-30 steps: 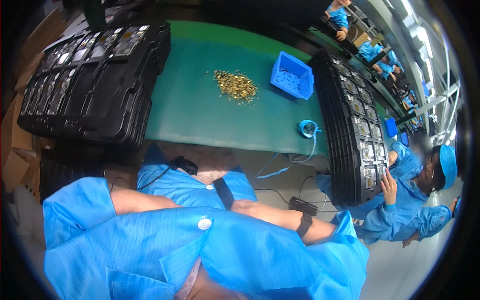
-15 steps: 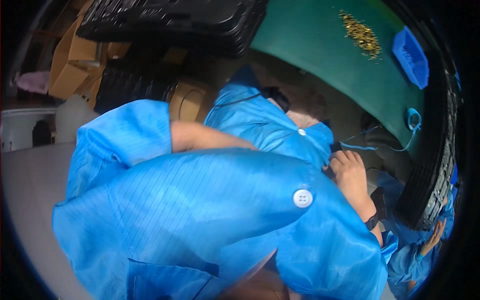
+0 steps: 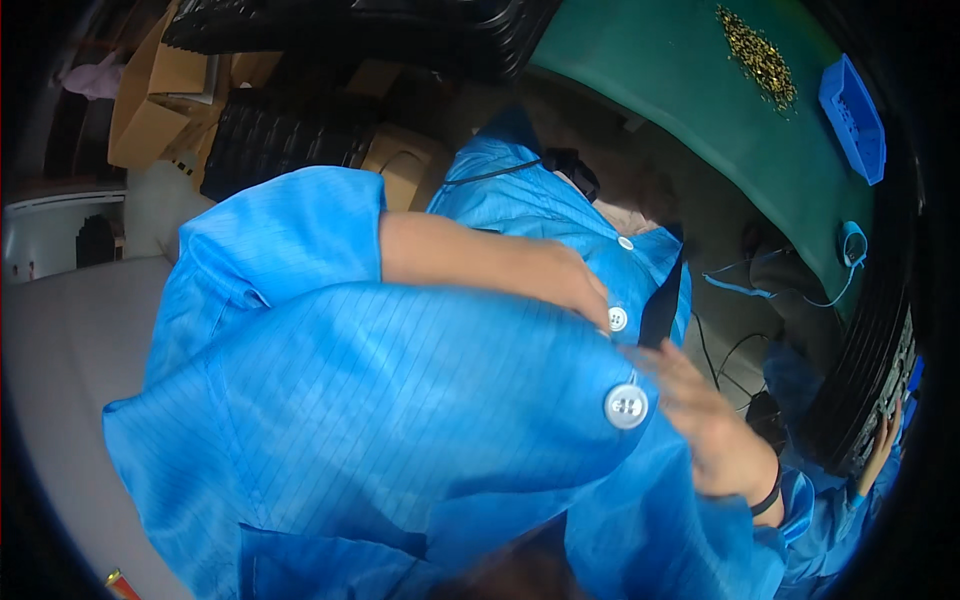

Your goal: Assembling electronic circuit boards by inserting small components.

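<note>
I wear a blue striped coat (image 3: 400,390) with white buttons, and it fills the lower middle of the view. My left hand (image 3: 572,285) reaches across the front of the coat, close to a white button (image 3: 617,318). Its fingers point down behind a fold of cloth and are mostly hidden. On the right, my right hand (image 3: 708,420), with a dark band at the wrist, is at the coat's front edge beside a larger white button (image 3: 627,406). Motion smears its fingers. A black strap (image 3: 662,305) hangs between the hands; whether either hand holds it I cannot tell.
A green-topped table (image 3: 660,80) bears a heap of small gold-coloured pieces (image 3: 757,57), a blue tray (image 3: 853,120) and a blue cord (image 3: 852,245). Black moulded cases (image 3: 350,25) and cardboard boxes (image 3: 150,115) stand far left. Another person's hand (image 3: 880,450) shows at far right.
My left hand has come out from behind the coat and moved right. My right hand has shifted down, its fingers now blurred. The black strap shows at length between them.
</note>
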Demonstrator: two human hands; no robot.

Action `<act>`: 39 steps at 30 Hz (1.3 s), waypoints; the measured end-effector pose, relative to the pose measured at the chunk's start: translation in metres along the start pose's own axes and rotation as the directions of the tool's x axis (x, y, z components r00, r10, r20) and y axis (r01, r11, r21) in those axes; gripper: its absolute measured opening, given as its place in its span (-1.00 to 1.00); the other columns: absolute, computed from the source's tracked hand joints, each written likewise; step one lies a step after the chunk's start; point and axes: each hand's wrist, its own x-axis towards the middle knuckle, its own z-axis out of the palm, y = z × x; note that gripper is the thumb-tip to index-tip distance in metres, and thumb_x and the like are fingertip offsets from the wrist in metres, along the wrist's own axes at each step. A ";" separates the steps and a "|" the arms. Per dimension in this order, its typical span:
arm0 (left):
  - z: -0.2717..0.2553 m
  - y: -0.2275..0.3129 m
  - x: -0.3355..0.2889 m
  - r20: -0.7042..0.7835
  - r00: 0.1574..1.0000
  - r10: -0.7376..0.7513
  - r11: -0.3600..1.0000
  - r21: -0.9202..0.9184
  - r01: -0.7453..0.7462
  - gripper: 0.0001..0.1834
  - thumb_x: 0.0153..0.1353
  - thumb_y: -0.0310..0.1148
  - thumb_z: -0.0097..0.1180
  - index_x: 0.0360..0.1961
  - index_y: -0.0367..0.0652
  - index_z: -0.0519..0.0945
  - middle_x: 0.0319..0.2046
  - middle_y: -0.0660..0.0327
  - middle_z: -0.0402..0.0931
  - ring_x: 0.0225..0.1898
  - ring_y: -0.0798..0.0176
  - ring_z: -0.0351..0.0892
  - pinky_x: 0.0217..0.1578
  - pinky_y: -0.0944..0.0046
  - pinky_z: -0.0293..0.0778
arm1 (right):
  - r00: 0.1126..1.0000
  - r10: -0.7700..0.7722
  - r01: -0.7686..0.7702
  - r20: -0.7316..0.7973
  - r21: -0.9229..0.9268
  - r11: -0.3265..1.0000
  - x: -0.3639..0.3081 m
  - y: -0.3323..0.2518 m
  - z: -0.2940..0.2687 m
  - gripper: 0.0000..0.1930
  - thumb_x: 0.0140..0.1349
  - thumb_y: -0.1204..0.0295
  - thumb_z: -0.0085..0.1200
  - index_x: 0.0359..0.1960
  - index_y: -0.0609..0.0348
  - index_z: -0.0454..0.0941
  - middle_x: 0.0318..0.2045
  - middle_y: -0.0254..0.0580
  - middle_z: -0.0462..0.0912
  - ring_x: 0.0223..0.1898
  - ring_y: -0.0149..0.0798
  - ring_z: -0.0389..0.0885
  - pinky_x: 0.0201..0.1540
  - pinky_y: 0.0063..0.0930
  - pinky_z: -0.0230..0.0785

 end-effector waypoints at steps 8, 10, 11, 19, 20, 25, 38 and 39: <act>-0.022 0.020 0.015 0.040 0.975 -0.220 0.975 0.016 0.220 -0.77 -0.03 -0.30 0.04 -0.36 -0.20 0.50 -0.35 0.10 0.46 -0.32 0.07 0.45 -0.32 0.20 0.36 | 0.983 -0.109 0.073 0.145 0.234 0.970 -0.006 -0.021 -0.009 -0.77 -0.33 0.61 -0.05 -0.52 0.45 0.49 -0.35 0.08 0.51 -0.12 0.04 0.43 0.17 -0.14 -0.18; -0.026 0.021 0.014 0.060 0.972 -0.228 0.969 0.116 0.220 -0.77 -0.02 -0.27 0.03 -0.38 -0.20 0.49 -0.36 0.09 0.45 -0.31 0.05 0.44 -0.32 0.18 0.36 | 0.970 -0.167 0.127 0.176 0.217 0.968 -0.001 -0.025 -0.017 -0.77 -0.31 0.63 -0.04 -0.50 0.41 0.50 -0.35 0.05 0.52 -0.14 0.02 0.44 0.16 -0.14 -0.16; -0.028 0.022 0.013 0.083 0.967 -0.240 0.954 0.203 0.220 -0.76 -0.01 -0.25 0.01 -0.40 -0.20 0.49 -0.38 0.09 0.45 -0.30 0.03 0.43 -0.32 0.17 0.36 | 0.976 -0.166 0.138 0.140 0.189 0.972 0.002 -0.024 -0.017 -0.78 -0.27 0.64 -0.04 -0.48 0.36 0.51 -0.37 0.02 0.53 -0.15 0.01 0.45 0.15 -0.15 -0.13; -0.016 0.020 0.051 -0.027 0.876 -0.481 0.863 0.158 0.479 -0.70 0.00 -0.24 -0.02 -0.25 -0.17 0.40 -0.28 0.04 0.39 -0.22 0.00 0.40 -0.29 0.13 0.35 | 0.959 0.267 -0.125 -0.089 0.716 0.687 0.022 0.119 -0.035 -0.74 0.09 0.34 -0.04 -0.23 0.24 0.36 -0.33 -0.09 0.48 -0.31 -0.24 0.46 -0.18 -0.46 0.29; -0.011 0.018 0.063 -0.073 0.882 -0.466 0.867 0.164 0.471 -0.69 0.00 -0.24 -0.02 -0.25 -0.17 0.39 -0.28 0.03 0.39 -0.22 0.00 0.40 -0.29 0.13 0.35 | 0.959 0.274 -0.216 -0.071 0.441 0.871 0.020 0.171 -0.022 -0.76 0.10 0.35 -0.10 -0.20 0.15 0.36 -0.27 -0.11 0.45 -0.25 -0.22 0.42 -0.14 -0.44 0.26; -0.001 0.006 0.062 -0.256 0.868 -0.427 0.867 0.159 0.473 -0.67 0.00 -0.24 -0.03 -0.21 -0.17 0.37 -0.27 0.02 0.38 -0.22 -0.01 0.40 -0.29 0.12 0.35 | 0.999 -0.033 0.015 -0.032 -0.441 0.897 0.028 0.328 0.032 -0.71 0.10 0.41 -0.27 -0.13 -0.04 0.36 -0.10 -0.16 0.39 -0.10 -0.13 0.35 -0.03 -0.38 0.17; -0.036 -0.013 0.016 -0.532 0.776 -0.339 0.911 0.020 0.411 -0.34 -0.11 -0.19 0.13 -0.04 -0.29 0.16 -0.17 -0.17 0.29 -0.12 -0.16 0.32 -0.17 0.07 0.29 | 0.938 0.233 -0.271 -0.257 -0.121 0.955 0.064 0.089 -0.024 -0.58 -0.07 0.39 -0.01 -0.11 0.26 0.33 -0.29 0.05 0.42 -0.21 0.06 0.39 -0.20 -0.30 0.27; -0.040 -0.006 0.016 -0.513 0.751 -0.415 0.876 -0.001 0.483 -0.32 -0.16 -0.28 0.18 -0.03 -0.29 0.14 -0.17 -0.18 0.29 -0.10 -0.15 0.31 -0.15 0.08 0.28 | 0.923 0.243 -0.280 -0.299 -0.086 0.956 0.061 0.088 -0.019 -0.58 -0.08 0.39 0.00 -0.13 0.28 0.33 -0.32 0.07 0.41 -0.23 0.09 0.39 -0.22 -0.28 0.27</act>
